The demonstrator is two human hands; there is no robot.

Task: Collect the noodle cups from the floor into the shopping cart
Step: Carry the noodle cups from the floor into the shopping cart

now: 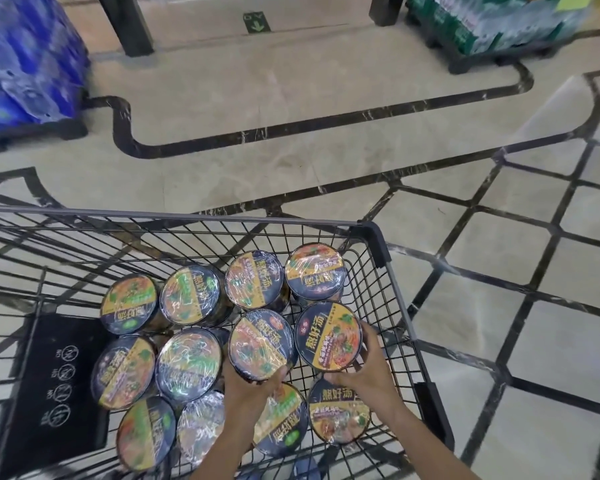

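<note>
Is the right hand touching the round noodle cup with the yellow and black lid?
Touching. The head view shows the right hand with fingers curled around the rim of the round yellow-and-black-lidded noodle cup.

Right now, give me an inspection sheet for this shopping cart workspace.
Surface: beige marble floor with dark inlay lines.
Job's things: twelve film-wrapped round noodle cups, lids up, inside the black wire shopping cart; none seen on the floor.
Clutter: black warning placard in the cart.
Grippers: left hand grips a centre cup; right hand grips the right-side cup.
Cables: nothing seen.
Surroundings: blue wrapped bottle packs far left, green wrapped bottle packs far right, both on pallets.
</note>
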